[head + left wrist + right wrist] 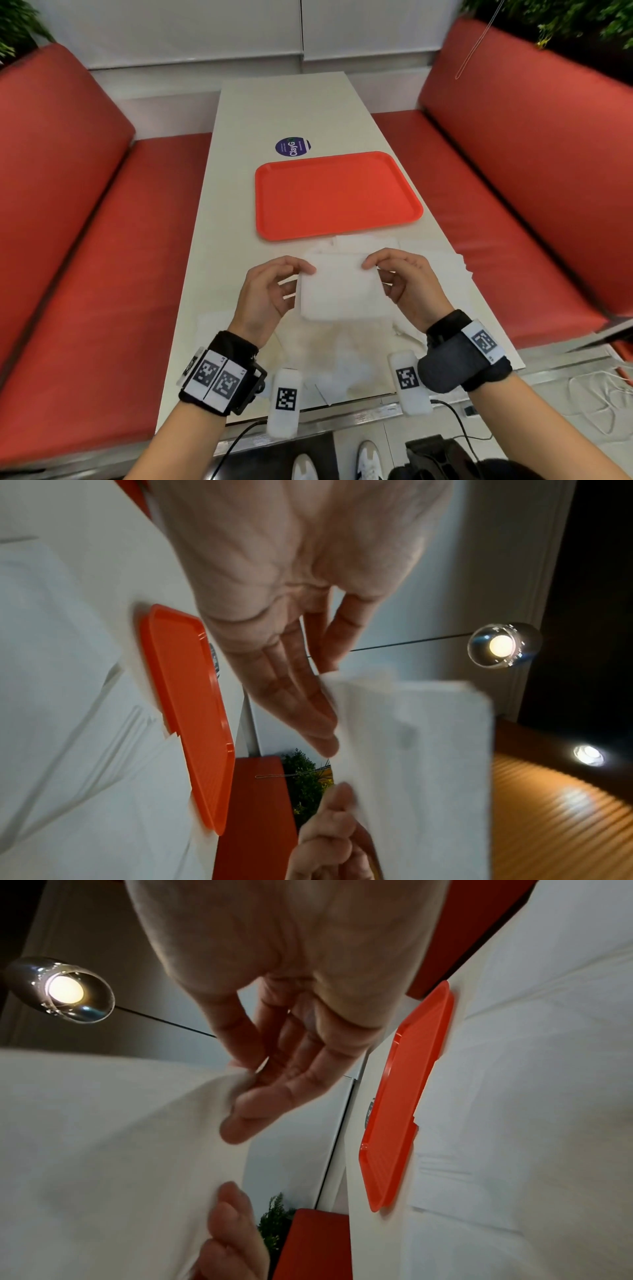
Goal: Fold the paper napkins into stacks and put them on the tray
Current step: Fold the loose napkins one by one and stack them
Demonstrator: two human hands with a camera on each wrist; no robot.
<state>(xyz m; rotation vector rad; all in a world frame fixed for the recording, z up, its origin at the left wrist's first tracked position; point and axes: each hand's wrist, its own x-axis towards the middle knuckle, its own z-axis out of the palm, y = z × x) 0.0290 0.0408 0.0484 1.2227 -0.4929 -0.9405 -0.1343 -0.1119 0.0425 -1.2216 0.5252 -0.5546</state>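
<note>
We hold one white napkin (339,287) up off the table (274,102) between both hands, and what matters for the next move is how it lies against the tray (337,195). Our left hand (270,291) pinches the napkin's far left corner between thumb and fingertips, and our right hand (407,281) pinches the far right corner in the same way, so the sheet hangs between the hands with its near edge free and drooping toward us. In the left wrist view the fingers (308,710) lie flat along the napkin's (411,764) edge with the thumb on its other side; in the right wrist view the fingertips (260,1104) bunch the corner of the napkin (103,1137) a little. The sheet looks roughly square, its held edge running from side to side, parallel to the long near rim of the tray. The tray sits straight ahead of the napkin, beyond our fingertips, with nothing on it that we can see, and both hands stand about equally near to it. More loose napkins (438,270) lie spread on the table under and around our hands, some just beside the tray's near rim. We judge the sheet is yet to be folded, most likely by bringing one edge over onto the opposite one, before it travels forward.
</note>
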